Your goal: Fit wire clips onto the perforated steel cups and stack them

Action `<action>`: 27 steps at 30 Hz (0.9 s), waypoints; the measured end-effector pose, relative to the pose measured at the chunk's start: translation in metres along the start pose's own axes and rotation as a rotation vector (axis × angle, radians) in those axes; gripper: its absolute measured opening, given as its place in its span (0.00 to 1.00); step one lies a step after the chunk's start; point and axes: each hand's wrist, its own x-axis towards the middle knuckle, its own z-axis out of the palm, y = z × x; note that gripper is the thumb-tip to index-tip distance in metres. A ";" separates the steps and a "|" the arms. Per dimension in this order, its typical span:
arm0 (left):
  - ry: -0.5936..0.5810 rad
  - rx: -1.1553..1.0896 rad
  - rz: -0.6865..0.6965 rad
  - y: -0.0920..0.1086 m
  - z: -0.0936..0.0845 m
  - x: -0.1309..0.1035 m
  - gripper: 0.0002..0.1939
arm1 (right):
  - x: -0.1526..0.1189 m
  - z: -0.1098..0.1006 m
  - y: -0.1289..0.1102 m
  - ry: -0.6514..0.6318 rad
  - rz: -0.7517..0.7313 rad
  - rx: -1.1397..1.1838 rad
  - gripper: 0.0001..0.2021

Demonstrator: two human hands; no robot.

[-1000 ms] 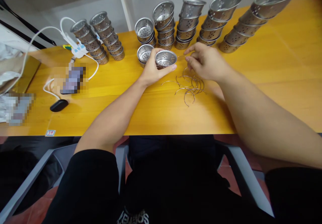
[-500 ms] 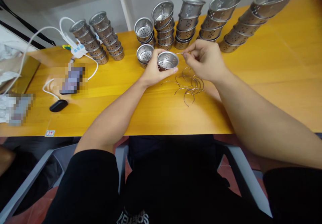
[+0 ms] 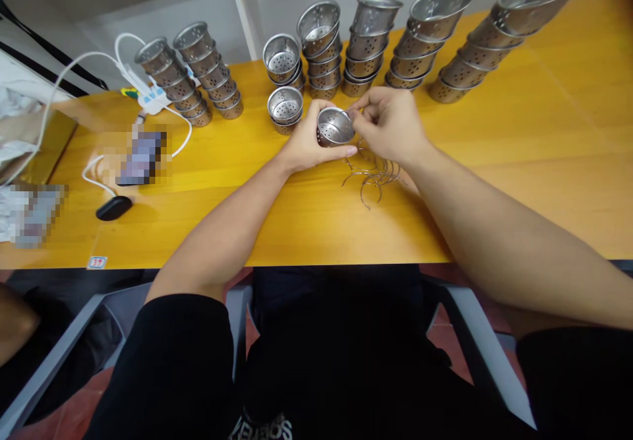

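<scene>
A perforated metal cup [image 3: 335, 127], a strainer basket by its look, is held by my left hand [image 3: 305, 142], thumb along its near side and fingers round its far side. My right hand [image 3: 388, 123] pinches a thin wire at the cup's right rim; only a short piece of the wire shows. Below the hands, a loose heap of curved wire handles [image 3: 372, 179] lies on the table, partly covered by my right hand and wrist. Just left of my left hand stands a short stack of like cups [image 3: 285, 107].
Several tall stacks of perforated cups [image 3: 366, 47] line the back of the yellow table [image 3: 297, 229], some leaning right. Two more stacks [image 3: 210, 70] stand at the left, beside a white power strip [image 3: 153, 100] with cables, a phone [image 3: 142, 157] and a black oval object [image 3: 113, 208].
My right hand has moved left and slightly down, bringing the wire to the cup's rim. My left hand has shifted the cup a little right and toward me, tilting it.
</scene>
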 end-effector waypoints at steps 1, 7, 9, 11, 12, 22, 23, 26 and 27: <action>0.002 -0.005 -0.014 0.003 0.000 0.000 0.65 | 0.000 0.000 0.000 0.005 0.005 -0.012 0.24; 0.011 -0.019 -0.039 0.011 0.000 0.000 0.61 | 0.001 0.002 0.002 0.013 0.006 -0.026 0.24; 0.009 0.005 -0.042 0.011 0.000 0.000 0.60 | 0.000 0.000 0.000 0.004 0.020 -0.022 0.24; -0.002 0.029 -0.039 0.010 -0.001 -0.001 0.60 | 0.000 -0.001 -0.002 -0.014 0.029 -0.022 0.24; -0.006 0.037 -0.037 0.010 -0.001 -0.001 0.60 | -0.001 -0.001 -0.002 -0.023 0.028 -0.020 0.24; 0.009 0.003 -0.048 0.013 0.000 0.000 0.65 | -0.002 0.004 -0.013 -0.007 0.068 0.056 0.22; 0.010 0.000 -0.044 0.013 0.001 0.000 0.66 | -0.003 0.005 -0.015 -0.001 0.069 0.062 0.22; 0.005 -0.004 -0.029 0.014 0.001 0.000 0.66 | -0.003 0.008 -0.020 0.013 0.067 0.060 0.23; 0.006 -0.002 -0.024 0.013 0.001 0.001 0.65 | -0.004 0.007 -0.022 0.015 0.069 0.059 0.24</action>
